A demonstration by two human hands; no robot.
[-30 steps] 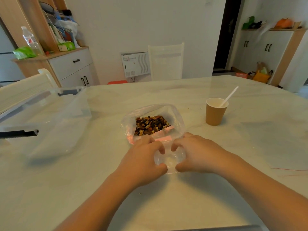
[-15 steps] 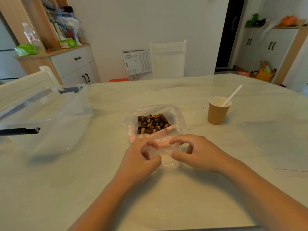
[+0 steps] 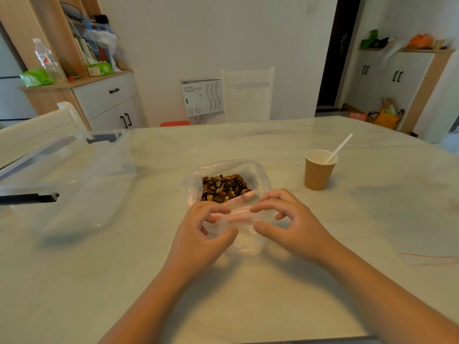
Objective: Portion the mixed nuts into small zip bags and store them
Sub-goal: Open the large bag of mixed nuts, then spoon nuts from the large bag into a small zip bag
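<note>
A large clear bag [image 3: 258, 173] lies open at the table's middle with mixed nuts [image 3: 224, 187] heaped inside. Just in front of it lies a small clear zip bag [image 3: 244, 240] with a pink seal strip. My left hand [image 3: 198, 237] and my right hand [image 3: 293, 224] sit on either side of the small bag. Both have curled fingers, with index fingertips on the pink strip and thumbs lower on the bag's body. The small bag looks empty.
A clear plastic storage box [image 3: 82, 175] with a black latch stands at the left. A brown paper cup [image 3: 319, 175] with a white spoon stands at the right. A flat clear bag with a red line [image 3: 422, 255] lies further right. A white chair [image 3: 247, 95] faces the far edge.
Both hands pressed flat on the small bag a second ago. Their fingers have since lifted and curled, with the fingertips now at the pink strip.
</note>
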